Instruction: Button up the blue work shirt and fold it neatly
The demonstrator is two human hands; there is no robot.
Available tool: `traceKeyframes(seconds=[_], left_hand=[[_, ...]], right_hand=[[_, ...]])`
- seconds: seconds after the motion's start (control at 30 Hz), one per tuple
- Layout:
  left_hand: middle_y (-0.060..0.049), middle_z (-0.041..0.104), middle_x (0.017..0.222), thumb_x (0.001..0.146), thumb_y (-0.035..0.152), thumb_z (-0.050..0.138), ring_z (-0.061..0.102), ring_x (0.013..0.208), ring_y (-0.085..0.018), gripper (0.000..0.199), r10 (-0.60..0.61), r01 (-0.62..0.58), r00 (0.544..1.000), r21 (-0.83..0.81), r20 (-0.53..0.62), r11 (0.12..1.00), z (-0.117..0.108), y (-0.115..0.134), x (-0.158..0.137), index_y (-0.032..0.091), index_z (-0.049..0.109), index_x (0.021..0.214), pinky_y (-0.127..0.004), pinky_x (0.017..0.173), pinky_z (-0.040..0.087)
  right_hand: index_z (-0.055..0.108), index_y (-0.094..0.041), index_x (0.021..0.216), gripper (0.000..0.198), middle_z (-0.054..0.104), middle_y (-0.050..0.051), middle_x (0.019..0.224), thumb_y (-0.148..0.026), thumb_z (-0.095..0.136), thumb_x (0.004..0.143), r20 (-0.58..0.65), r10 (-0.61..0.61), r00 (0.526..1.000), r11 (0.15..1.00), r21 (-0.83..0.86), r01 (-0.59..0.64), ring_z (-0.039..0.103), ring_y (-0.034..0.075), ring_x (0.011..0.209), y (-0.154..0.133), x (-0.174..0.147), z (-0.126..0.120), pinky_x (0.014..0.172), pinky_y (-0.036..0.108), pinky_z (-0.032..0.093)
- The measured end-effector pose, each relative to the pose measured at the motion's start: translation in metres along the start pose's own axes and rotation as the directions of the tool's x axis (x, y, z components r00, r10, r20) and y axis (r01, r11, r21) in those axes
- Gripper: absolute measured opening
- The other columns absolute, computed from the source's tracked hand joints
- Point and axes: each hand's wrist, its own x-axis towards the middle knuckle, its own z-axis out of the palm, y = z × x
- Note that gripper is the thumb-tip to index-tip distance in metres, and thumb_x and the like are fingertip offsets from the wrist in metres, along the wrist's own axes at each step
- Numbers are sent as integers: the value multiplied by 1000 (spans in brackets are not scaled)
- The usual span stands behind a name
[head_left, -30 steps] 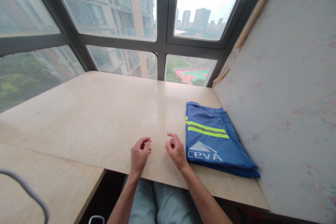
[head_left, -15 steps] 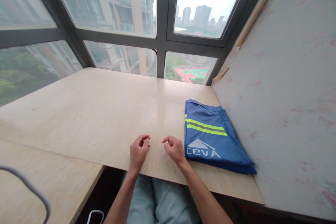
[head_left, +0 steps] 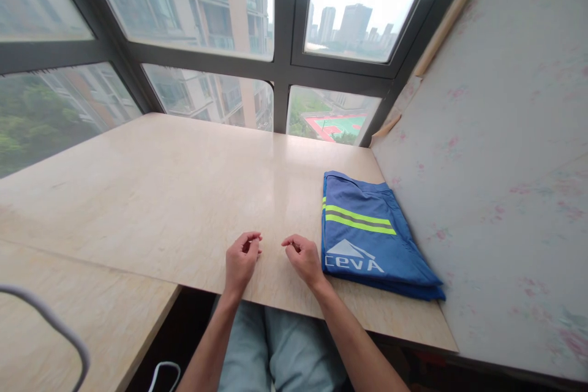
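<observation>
My left hand (head_left: pixel 242 262) rests at the table's front part, its fingers curled loosely inward and nothing visible in them. Facing it across a small gap is my right hand (head_left: pixel 303 260), also curled in a loose fist with nothing showing inside. To the right of my right hand, close but apart from the fingers, lies a folded blue work garment (head_left: pixel 356 196). It has yellow-green stripes with a grey band between them, and a white logo with lettering. Both hands are over the pale marbled tabletop (head_left: pixel 184 190).
A floral-papered wall (head_left: pixel 496 171) rises at the right, beside the garment. Dark window frames (head_left: pixel 282 67) border the back and left. A grey cable (head_left: pixel 50 316) curves over a lower-left board (head_left: pixel 92 300). A white loop (head_left: pixel 164 367) shows below the table edge.
The view has tilted very slightly, so everything sits a little higher and further left in the picture. Both hands keep nearly the same curled pose, and the garment lies as before.
</observation>
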Motion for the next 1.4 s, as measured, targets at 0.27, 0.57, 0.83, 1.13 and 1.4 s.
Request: traceKeyframes(seconds=[0.27,0.57,0.83,1.13,1.4], left_hand=[[-11,71,95,82,46,58,66,65,-16,39,-4,4,1000,6,8,1000,1,0,1,13,68,100,-29,62,57],[-10,71,96,83,45,58,67,66,-16,38,8,-8,1000,1,6,1000,1,-3,2,13,68,100,-28,61,56],[-10,71,95,84,45,58,66,66,-15,37,8,-8,1000,-12,4,1000,0,-1,0,13,68,99,-27,61,56],[-10,71,95,85,43,58,66,66,-15,34,12,-12,1000,-29,1,999,0,-3,0,13,68,99,-27,62,56],[-9,70,96,86,42,57,66,67,-15,34,13,-12,1000,-38,9,999,0,-4,-1,13,68,100,-26,62,57]], right_hand=[[72,-16,78,26,52,-2,56,-26,48,76,-3,-19,1000,1000,-1,19,43,12,52,3,0,1,56,25,31],[73,-16,80,27,55,-1,58,-25,48,78,-1,-27,1000,1000,-4,27,45,12,55,3,-1,0,58,25,33],[73,-16,82,26,57,-1,60,-25,48,80,0,-29,1000,999,-17,29,48,13,57,2,-2,0,59,25,33],[74,-17,83,28,57,0,60,-27,48,80,13,-31,999,999,-32,32,48,14,57,2,-2,0,60,26,34],[74,-16,82,28,57,0,59,-27,48,80,16,-49,999,997,-56,49,48,14,56,-1,-2,-2,59,26,34]])
